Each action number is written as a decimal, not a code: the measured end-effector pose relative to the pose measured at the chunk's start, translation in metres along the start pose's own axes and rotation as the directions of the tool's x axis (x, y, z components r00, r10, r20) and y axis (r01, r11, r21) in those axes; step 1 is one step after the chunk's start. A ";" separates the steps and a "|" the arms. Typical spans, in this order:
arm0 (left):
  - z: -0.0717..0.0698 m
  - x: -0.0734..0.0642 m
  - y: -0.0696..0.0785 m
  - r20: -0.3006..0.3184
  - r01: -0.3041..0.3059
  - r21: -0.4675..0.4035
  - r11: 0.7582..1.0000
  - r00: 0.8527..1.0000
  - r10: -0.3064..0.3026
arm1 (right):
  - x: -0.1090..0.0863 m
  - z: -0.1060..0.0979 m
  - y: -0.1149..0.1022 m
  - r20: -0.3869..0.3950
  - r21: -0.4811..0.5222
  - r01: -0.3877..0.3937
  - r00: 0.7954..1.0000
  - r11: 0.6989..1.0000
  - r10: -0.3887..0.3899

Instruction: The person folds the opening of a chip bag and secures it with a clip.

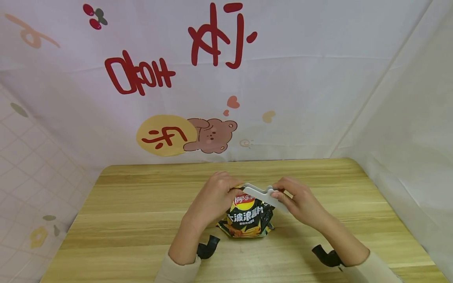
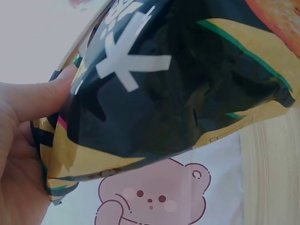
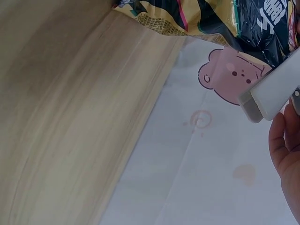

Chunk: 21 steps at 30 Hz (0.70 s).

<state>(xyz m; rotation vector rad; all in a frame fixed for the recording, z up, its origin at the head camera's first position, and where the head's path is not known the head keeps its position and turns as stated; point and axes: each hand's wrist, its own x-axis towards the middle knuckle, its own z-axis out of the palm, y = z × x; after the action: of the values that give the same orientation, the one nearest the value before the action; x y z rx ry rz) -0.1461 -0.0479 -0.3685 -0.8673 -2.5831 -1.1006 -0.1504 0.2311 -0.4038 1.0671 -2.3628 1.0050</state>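
A black and yellow Lay's chip bag [image 1: 245, 222] stands upright on the wooden table, its label facing me. My left hand [image 1: 210, 202] pinches the bag's top left corner; in the left wrist view the thumb [image 2: 44, 98] presses against the black film. A white bag clip [image 1: 260, 194] slants across the bag's top edge, down toward the right. My right hand [image 1: 301, 201] grips the clip near its middle. In the right wrist view, the clip's two arms [image 3: 274, 91] lie close together at their free end, beside the bag. Whether the clip is fastened cannot be told.
The wooden table [image 1: 134, 220] spreads to both sides of the bag. A white printed cloth [image 1: 301, 78] with red characters and a bear hangs behind and at the sides. Black curved pieces [image 1: 209, 247] sit by both wrists.
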 end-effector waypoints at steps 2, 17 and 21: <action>-0.001 0.000 0.001 0.015 0.014 -0.011 1.000 1.000 -0.014 | 0.002 0.001 -0.001 -0.001 -0.003 0.007 1.000 1.000 -0.007; -0.004 -0.003 0.007 0.051 0.098 -0.003 0.995 0.994 -0.097 | 0.012 0.007 -0.008 -0.015 -0.023 0.058 0.998 0.998 -0.059; -0.003 -0.003 0.006 0.046 0.079 0.006 0.997 0.996 -0.080 | 0.016 0.009 -0.010 -0.029 -0.014 0.094 0.995 0.995 -0.095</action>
<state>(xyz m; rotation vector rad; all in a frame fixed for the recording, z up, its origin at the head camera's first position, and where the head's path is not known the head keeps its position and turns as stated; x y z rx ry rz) -0.1401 -0.0474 -0.3640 -0.8044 -2.6778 -1.1089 -0.1532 0.2123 -0.3961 1.1402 -2.2694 0.9647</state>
